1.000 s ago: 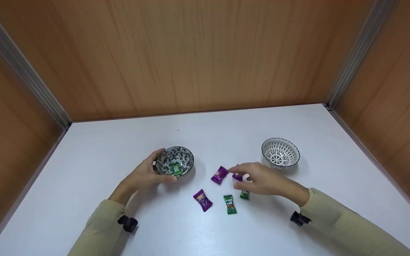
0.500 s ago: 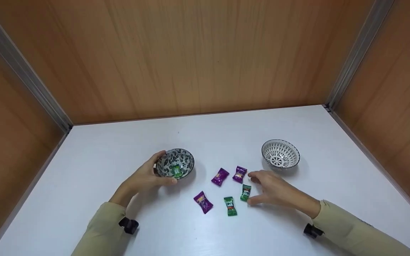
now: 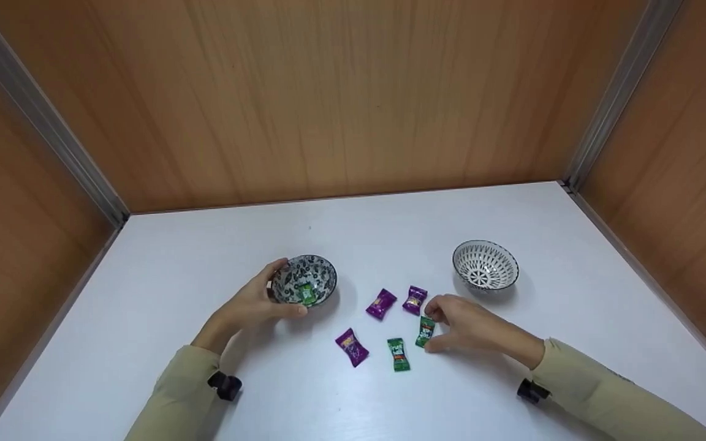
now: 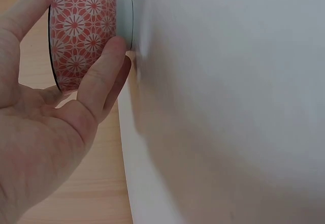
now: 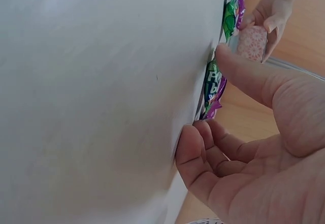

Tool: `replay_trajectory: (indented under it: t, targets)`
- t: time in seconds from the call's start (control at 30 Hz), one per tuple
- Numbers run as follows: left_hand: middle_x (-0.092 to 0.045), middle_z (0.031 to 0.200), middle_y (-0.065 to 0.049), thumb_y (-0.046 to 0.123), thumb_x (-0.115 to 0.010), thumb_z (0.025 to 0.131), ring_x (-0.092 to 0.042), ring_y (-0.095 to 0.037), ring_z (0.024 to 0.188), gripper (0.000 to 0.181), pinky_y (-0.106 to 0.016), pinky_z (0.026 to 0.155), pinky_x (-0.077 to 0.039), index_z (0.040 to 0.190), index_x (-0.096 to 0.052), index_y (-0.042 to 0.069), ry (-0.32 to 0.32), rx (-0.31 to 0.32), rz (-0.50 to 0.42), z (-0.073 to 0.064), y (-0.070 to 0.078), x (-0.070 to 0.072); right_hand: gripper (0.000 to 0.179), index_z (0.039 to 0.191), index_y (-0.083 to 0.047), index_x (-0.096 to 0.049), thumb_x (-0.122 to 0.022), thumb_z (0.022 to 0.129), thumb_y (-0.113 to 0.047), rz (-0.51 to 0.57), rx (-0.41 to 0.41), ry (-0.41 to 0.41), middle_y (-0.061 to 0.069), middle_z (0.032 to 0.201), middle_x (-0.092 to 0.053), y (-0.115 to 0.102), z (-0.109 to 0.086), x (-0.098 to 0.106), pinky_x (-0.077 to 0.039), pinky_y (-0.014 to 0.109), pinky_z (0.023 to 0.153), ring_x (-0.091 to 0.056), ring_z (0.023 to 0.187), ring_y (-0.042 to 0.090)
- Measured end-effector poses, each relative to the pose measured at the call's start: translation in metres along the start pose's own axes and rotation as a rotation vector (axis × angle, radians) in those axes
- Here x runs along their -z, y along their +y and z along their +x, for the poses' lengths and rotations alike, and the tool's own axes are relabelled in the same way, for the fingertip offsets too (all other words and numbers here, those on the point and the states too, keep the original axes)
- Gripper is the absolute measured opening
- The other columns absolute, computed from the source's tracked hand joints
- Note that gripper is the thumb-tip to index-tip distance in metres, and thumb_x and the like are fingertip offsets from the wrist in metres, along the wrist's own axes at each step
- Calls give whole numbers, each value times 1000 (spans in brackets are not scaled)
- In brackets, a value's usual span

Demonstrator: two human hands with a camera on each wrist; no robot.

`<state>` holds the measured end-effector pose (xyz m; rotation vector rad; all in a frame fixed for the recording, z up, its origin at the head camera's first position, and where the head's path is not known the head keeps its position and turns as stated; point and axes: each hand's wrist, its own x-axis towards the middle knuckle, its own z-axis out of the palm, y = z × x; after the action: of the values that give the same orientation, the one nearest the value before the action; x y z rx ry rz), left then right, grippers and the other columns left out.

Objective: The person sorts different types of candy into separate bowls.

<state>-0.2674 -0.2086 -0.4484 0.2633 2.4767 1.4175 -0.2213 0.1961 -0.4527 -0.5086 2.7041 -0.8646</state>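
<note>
My left hand (image 3: 254, 304) holds a small bowl (image 3: 322, 275) by its side, thumb at the near rim. Black-and-white pattern covers its inside; its outside (image 4: 84, 28) is red with white flowers in the left wrist view. A green-wrapped candy (image 3: 307, 294) lies in it. My right hand (image 3: 472, 324) has thumb and curled fingertips at the two ends of another green-wrapped candy (image 3: 425, 331), still on the table. The right wrist view shows this candy (image 5: 212, 87) between thumb and fingers. Left of it is a third green candy (image 3: 398, 354).
Several purple-wrapped candies lie around: one beyond the right fingers (image 3: 415, 300), one left of that (image 3: 381, 304) and one nearer the front (image 3: 352, 347). A white bowl with dark dashes (image 3: 485, 265) stands at the right. Wooden panels (image 3: 353, 98) enclose the white table (image 3: 218, 239).
My right hand has drawn back right from a purple candy, which now lies uncovered, and its thumb and fingers have come in around the green one. The left hand and bowl have stayed put.
</note>
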Motion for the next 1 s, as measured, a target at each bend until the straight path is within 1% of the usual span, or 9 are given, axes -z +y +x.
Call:
replay_trajectory:
  t: [0.17, 0.23, 0.4, 0.47, 0.6, 0.7, 0.77, 0.93, 1.0]
  targets:
    - [-24, 164, -16, 38, -94, 70, -25, -41, 148, 121, -60, 119, -18, 162, -20, 14, -2, -7, 0, 2, 0, 1, 49, 114, -7, -64, -90, 74, -20, 20, 16, -18, -2, 97, -62, 0, -1, 2, -52, 39, 87, -57, 91, 16]
    - [-23, 164, -16, 37, -94, 70, -25, -41, 148, 120, -60, 119, -19, 162, -20, 14, -4, -13, 0, 3, 1, 2, 44, 112, -8, -65, -89, 76, -18, 16, 42, -30, -4, 94, -62, 1, 0, 3, -51, 37, 82, -56, 87, 15]
    - [-21, 165, -15, 34, -93, 73, -24, -40, 149, 119, -58, 119, -20, 162, -18, 12, -14, -17, 9, 4, 2, 2, 37, 113, -5, -67, -84, 82, -14, 6, 147, -52, -6, 90, -64, 5, -1, 5, -53, 32, 78, -59, 84, 12]
    - [-22, 165, -14, 35, -93, 72, -24, -40, 149, 119, -58, 119, -20, 162, -19, 12, -11, -12, 16, 5, 2, 2, 33, 114, -4, -68, -81, 85, -13, 24, 180, -58, -6, 90, -65, 7, 0, 6, -54, 30, 77, -59, 84, 11]
    - [-23, 165, -14, 37, -94, 71, -23, -40, 149, 119, -60, 119, -18, 162, -20, 14, -7, -12, 20, 4, 1, 3, 19, 108, -7, -71, -76, 91, -13, 63, 228, -64, -6, 88, -65, 8, 1, 6, -53, 29, 75, -59, 82, 10]
    - [-23, 165, -15, 37, -94, 71, -23, -41, 149, 120, -61, 119, -18, 162, -20, 14, -12, -13, 8, 3, 1, 4, 11, 104, -9, -71, -72, 94, -14, 89, 237, -73, -6, 88, -66, 8, 2, 6, -52, 28, 75, -60, 82, 11]
    - [-23, 165, -15, 37, -94, 71, -23, -41, 149, 120, -60, 119, -19, 162, -20, 14, -11, -13, 7, 2, 1, 5, 9, 104, -11, -71, -69, 97, -16, 126, 220, -94, -5, 89, -67, 7, 4, 6, -54, 28, 73, -61, 81, 12]
    - [-23, 164, -18, 33, -93, 73, -27, -43, 147, 117, -59, 118, -21, 162, -20, 11, -9, -25, -12, -1, -1, 6, 16, 108, -7, -69, -64, 102, -21, 262, 173, -143, 5, 92, -68, 0, 5, 5, -60, 35, 67, -67, 76, 23]
    - [-23, 164, -19, 32, -93, 73, -28, -43, 147, 117, -59, 118, -22, 161, -20, 11, -9, -23, -19, -2, -2, 5, 18, 109, -5, -70, -63, 102, -20, 315, 164, -157, 10, 93, -70, -2, 6, 5, -61, 39, 70, -69, 78, 28]
